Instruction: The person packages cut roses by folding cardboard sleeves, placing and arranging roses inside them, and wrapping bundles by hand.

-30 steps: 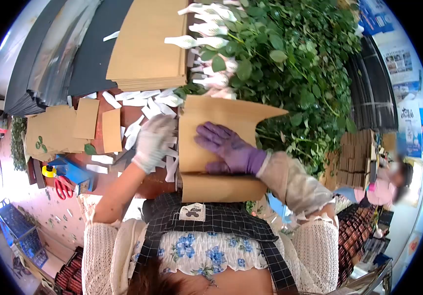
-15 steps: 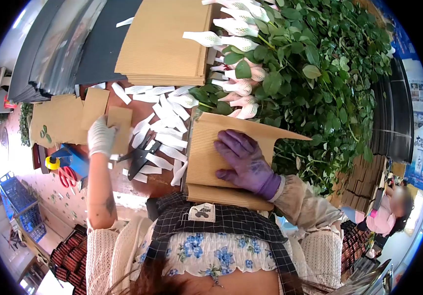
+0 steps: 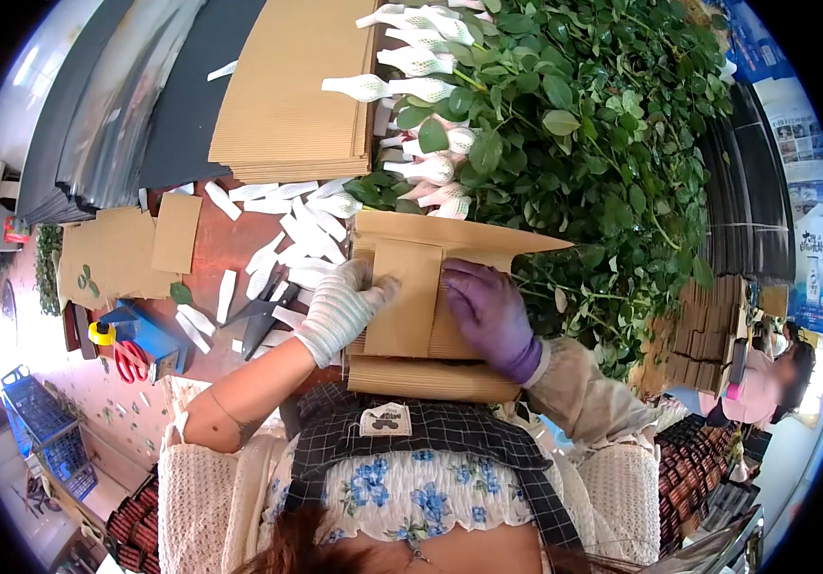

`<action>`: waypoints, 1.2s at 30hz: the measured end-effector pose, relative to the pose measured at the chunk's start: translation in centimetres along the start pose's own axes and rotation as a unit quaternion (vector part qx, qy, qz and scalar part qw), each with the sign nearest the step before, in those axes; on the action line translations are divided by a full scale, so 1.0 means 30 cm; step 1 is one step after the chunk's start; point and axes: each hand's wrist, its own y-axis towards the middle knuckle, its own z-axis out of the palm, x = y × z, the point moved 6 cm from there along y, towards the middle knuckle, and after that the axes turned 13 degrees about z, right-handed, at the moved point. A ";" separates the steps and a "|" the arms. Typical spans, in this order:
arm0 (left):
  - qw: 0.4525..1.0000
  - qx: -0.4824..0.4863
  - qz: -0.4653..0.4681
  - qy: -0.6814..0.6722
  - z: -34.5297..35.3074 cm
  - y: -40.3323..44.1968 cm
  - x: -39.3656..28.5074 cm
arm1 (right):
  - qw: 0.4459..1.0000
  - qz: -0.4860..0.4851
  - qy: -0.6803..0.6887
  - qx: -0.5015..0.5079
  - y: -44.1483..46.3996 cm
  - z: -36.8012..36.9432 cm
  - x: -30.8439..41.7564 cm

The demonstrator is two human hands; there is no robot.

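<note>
My left hand [image 3: 342, 311], in a white knitted glove, grips the left side of a flat cardboard piece [image 3: 406, 311]. That piece lies over a larger corrugated cardboard sheet [image 3: 488, 232] in front of my body. My right hand [image 3: 490, 316], in a purple glove, rests at the piece's right edge with its fingers loosely bent and apart. Along the near side the corrugated cardboard bends into a rounded fold [image 3: 430, 379]. White foam net sleeves [image 3: 311, 230] lie scattered to the left, around a black-handled cutting tool [image 3: 263, 319].
A tall corrugated cardboard stack [image 3: 292, 96] stands at the back. Roses in white foam nets [image 3: 421, 62] and their leafy stems [image 3: 603, 143] fill the right. Cardboard pieces [image 3: 110, 253], red scissors [image 3: 131, 361] and a blue box [image 3: 143, 335] are leftward. Another person [image 3: 756, 387] is far right.
My left hand has moved right from the loose cardboard pieces, bringing one onto the corrugated sheet. My right hand has gone from lying flat on the sheet to the piece's edge.
</note>
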 end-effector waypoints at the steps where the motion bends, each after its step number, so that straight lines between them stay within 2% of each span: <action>1: 1.000 -0.008 -0.011 0.021 0.000 -0.001 0.002 | 0.998 -0.045 -0.029 -0.043 -0.017 -0.005 0.045; 2: 1.000 -0.013 0.009 0.015 0.005 0.001 0.008 | 0.991 -0.090 -0.057 -0.086 -0.027 -0.009 0.092; 3: 0.999 -0.018 0.030 0.010 0.006 0.001 0.012 | 0.991 -0.077 -0.099 -0.038 -0.016 0.021 0.122; 7: 0.996 0.019 0.067 0.049 -0.057 -0.013 -0.036 | 0.984 -0.083 -0.154 -0.006 0.004 0.101 0.096; 10: 0.985 -0.150 0.088 0.015 -0.154 -0.070 0.005 | 0.981 -0.087 -0.171 -0.002 -0.004 0.094 0.093; 11: 0.988 -0.146 0.045 -0.016 -0.150 -0.076 0.061 | 0.980 -0.080 -0.181 0.000 -0.004 0.096 0.095; 14: 0.990 -0.051 -0.008 -0.134 -0.077 -0.082 0.149 | 0.975 -0.067 -0.210 0.013 -0.001 0.101 0.111; 15: 0.993 -0.056 -0.022 -0.099 -0.081 -0.079 0.144 | 0.973 -0.063 -0.220 0.018 -0.003 0.100 0.115; 18: 0.984 -0.022 -0.082 -0.159 -0.076 -0.078 0.059 | 0.970 -0.049 -0.236 0.038 0.005 0.103 0.112; 21: 0.983 -0.030 -0.036 -0.178 -0.035 -0.058 0.162 | 0.973 -0.040 -0.220 0.062 0.009 0.121 0.102; 24: 0.996 -0.058 0.033 0.056 -0.090 -0.068 0.085 | 0.976 -0.037 -0.209 0.049 0.015 0.116 0.084; 25: 0.972 -0.104 0.097 0.186 -0.108 -0.080 0.013 | 0.977 -0.039 -0.204 0.044 0.015 0.118 0.082; 26: 0.966 -0.110 0.163 0.167 -0.102 -0.092 0.009 | 0.978 -0.050 -0.197 0.037 0.017 0.112 0.081; 27: 0.926 -0.003 0.307 0.219 -0.063 -0.074 -0.108 | 0.980 -0.060 -0.189 0.032 0.017 0.108 0.081; 28: 0.853 0.102 0.439 0.263 -0.007 -0.088 -0.215 | 0.980 -0.071 -0.181 0.029 0.018 0.092 0.094; 29: 0.837 0.150 0.404 0.337 0.050 -0.086 -0.208 | 0.971 -0.064 -0.229 0.036 0.019 0.074 0.098; 30: 0.832 0.165 0.398 0.348 0.067 -0.082 -0.202 | 0.969 -0.029 -0.197 0.145 0.027 0.048 0.088; 32: 0.820 0.192 0.386 0.377 0.085 -0.057 -0.191 | 0.928 0.044 -0.119 0.350 0.043 -0.082 0.084; 33: 0.808 0.205 0.391 0.389 0.086 -0.062 -0.192 | 0.917 0.070 -0.074 0.385 0.069 -0.205 0.148; 34: 0.808 0.207 0.385 0.395 0.088 -0.066 -0.198 | 0.968 0.045 0.030 0.245 0.129 -0.290 0.146; 35: 0.806 0.210 0.381 0.402 0.090 -0.073 -0.209 | 0.987 0.018 0.133 0.094 0.171 -0.387 0.137; 36: 0.801 0.214 0.379 0.412 0.093 -0.078 -0.221 | 0.977 0.147 0.156 0.006 0.245 -0.503 0.166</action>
